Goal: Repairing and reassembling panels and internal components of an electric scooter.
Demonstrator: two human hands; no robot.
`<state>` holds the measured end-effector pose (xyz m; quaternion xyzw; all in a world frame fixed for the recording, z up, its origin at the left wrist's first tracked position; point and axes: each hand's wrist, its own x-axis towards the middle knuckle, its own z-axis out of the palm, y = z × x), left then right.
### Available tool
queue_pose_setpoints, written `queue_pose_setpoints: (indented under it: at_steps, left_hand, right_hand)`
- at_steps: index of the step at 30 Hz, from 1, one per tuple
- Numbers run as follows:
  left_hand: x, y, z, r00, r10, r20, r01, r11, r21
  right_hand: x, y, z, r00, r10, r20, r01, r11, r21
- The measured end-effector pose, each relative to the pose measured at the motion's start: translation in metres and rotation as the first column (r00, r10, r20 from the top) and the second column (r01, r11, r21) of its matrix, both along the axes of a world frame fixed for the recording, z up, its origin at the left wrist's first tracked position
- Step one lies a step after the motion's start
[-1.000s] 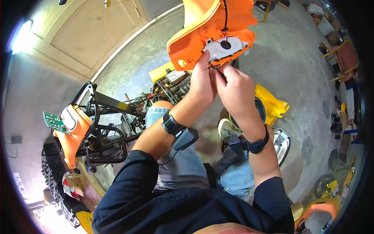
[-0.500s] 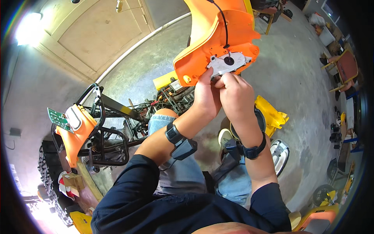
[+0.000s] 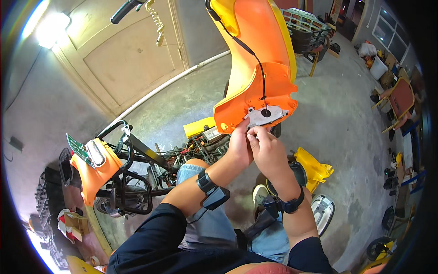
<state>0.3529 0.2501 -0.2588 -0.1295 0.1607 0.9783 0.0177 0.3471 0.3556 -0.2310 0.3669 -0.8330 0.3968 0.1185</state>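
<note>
An orange and yellow plastic fairing (image 3: 262, 41) stands in front of me, its lower end turned toward me. Set into that end is a light grey lamp housing (image 3: 272, 119), with a black cable (image 3: 258, 61) running up from its dark round hole. My left hand (image 3: 240, 145) grips the lower left edge of the fairing and housing, thumb on the housing and the other fingers mostly hidden. Close beside it, my right hand (image 3: 268, 150) is closed in a pinch at the housing's lower edge. What its fingertips hold is too small to make out.
A vehicle frame with wiring (image 3: 200, 148) stands low in front of me. At its left end are a black tube rack (image 3: 137, 182) and an orange tail panel (image 3: 101, 171). A yellow plastic piece (image 3: 315, 171) lies right of my legs, near a grey-white part (image 3: 323, 213).
The view has tilted up, so the fairing and both hands appear lower in the picture. Both hands stay at the housing's lower edge, the right one still pinched.
</note>
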Motion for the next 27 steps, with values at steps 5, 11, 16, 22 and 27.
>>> queue_pose_setpoints:
  at_steps: [5,11,16,22,27]
  left_hand:
    - [0.002,0.000,0.007,0.998,0.051,-0.030,-0.052,0.998,-0.028]
    - [-0.011,-0.004,0.005,0.993,0.028,-0.118,-0.032,0.999,-0.037]
    - [-0.010,0.001,0.011,0.981,0.070,-0.182,-0.083,0.995,-0.064]
    - [-0.006,0.008,0.016,0.981,0.113,-0.160,-0.132,0.985,-0.109]
    - [-0.006,0.007,0.014,0.978,0.111,-0.177,-0.132,0.985,-0.113]
  right_hand:
    - [0.000,0.001,-0.008,0.997,-0.083,0.007,0.083,0.989,-0.125]
    - [-0.006,0.005,-0.004,0.970,-0.168,-0.176,0.152,0.983,-0.102]
    - [-0.003,0.007,-0.005,0.966,-0.191,-0.176,0.169,0.977,-0.134]
    - [0.000,0.007,-0.006,0.979,-0.182,-0.090,0.166,0.972,-0.164]
    - [0.000,0.005,-0.006,0.979,-0.190,-0.074,0.173,0.966,-0.194]
